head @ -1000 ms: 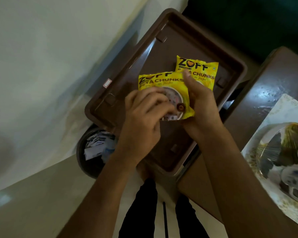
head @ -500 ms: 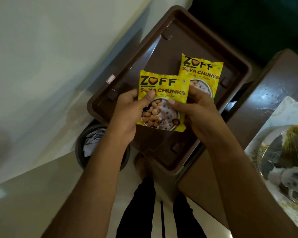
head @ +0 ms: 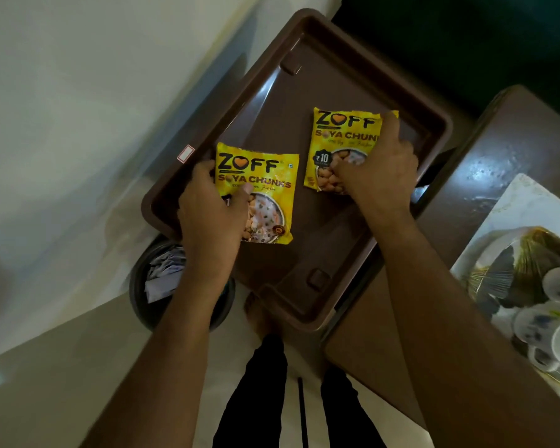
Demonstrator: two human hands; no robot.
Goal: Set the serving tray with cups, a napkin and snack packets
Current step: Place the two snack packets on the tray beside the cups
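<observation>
The left hand point(head: 212, 215) grips one yellow snack packet point(head: 262, 195) by its left edge over the brown tray point(head: 304, 76). The right hand point(head: 377, 176) pinches a second packet point(head: 340, 140) beside it, apparently flat on the tray. Cups point(head: 550, 321) sit well right of that hand.

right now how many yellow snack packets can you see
2. One snack packet lies on the brown tray's left side under the left hand; the other packet sits further right, gripped by the right hand. None look hidden.
</observation>
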